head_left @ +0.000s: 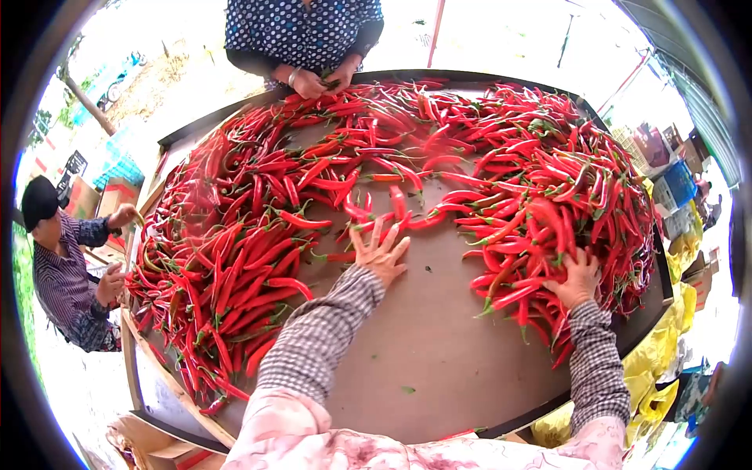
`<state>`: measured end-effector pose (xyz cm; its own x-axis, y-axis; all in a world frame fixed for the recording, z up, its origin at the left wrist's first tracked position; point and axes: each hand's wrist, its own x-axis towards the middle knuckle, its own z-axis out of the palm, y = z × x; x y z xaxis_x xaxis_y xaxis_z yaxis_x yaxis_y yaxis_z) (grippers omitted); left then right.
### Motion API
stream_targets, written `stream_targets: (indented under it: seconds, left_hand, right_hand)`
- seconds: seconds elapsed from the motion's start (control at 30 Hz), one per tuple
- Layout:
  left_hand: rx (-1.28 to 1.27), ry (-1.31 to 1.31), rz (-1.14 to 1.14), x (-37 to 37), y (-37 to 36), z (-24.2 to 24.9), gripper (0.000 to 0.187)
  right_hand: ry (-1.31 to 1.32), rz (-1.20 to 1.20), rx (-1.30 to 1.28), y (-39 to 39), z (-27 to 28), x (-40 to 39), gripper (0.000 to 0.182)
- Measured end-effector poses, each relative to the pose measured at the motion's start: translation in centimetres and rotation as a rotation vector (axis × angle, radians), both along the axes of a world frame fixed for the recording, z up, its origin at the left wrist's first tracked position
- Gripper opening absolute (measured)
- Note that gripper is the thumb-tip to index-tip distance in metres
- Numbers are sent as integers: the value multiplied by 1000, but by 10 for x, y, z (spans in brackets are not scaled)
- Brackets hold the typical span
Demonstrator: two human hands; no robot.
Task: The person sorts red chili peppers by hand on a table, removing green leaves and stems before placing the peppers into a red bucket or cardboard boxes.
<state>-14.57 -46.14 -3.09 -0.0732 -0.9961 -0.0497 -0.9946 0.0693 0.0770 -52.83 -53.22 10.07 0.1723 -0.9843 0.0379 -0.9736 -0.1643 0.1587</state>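
Red chili peppers (223, 270) with green stems lie in a big heap that curves around the brown tabletop (423, 337). My left hand (380, 254) is spread on the bare middle of the board, its fingertips at a few loose peppers (399, 202). On the right side of the heap (576, 184), my right hand (578, 278) rests over the near peppers with its fingers apart. Neither hand is closed around a pepper. The right fingertips are partly lost among the peppers.
Across the table a person's hands (323, 81) hold something green. At the left edge another person (66, 270) has both hands raised by the heap. A dark raised rim (627, 345) borders the board. Yellow sacks (654, 380) and boxes stand at the right.
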Motion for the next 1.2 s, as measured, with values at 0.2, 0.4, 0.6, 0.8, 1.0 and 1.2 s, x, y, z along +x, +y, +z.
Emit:
stream_targets:
  seconds: [0.2, 0.4, 0.6, 0.8, 1.0, 1.2]
  left_hand:
    - [-63, -27, 288, 77, -5, -11, 42]
    - [-77, -167, 289, 143, 60, -8, 34]
    - [-120, -139, 222, 149, 122, 3, 33]
    - [-134, 25, 217, 117, 172, -3, 60]
    - [-64, 14, 256, 116, 170, -4, 65]
    - [8, 2, 291, 114, 168, -2, 64]
  right_hand:
    - [-129, 393, 68, 61, -55, 91, 41]
    - [-556, 631, 123, 82, -94, 164, 26]
    - [-751, 831, 354, 113, -90, 238, 37]
    - [-344, 335, -198, 15, -109, 193, 63]
    - [-122, -170, 262, -24, -82, 180, 76]
    - [-185, 176, 10, 68, -106, 200, 47]
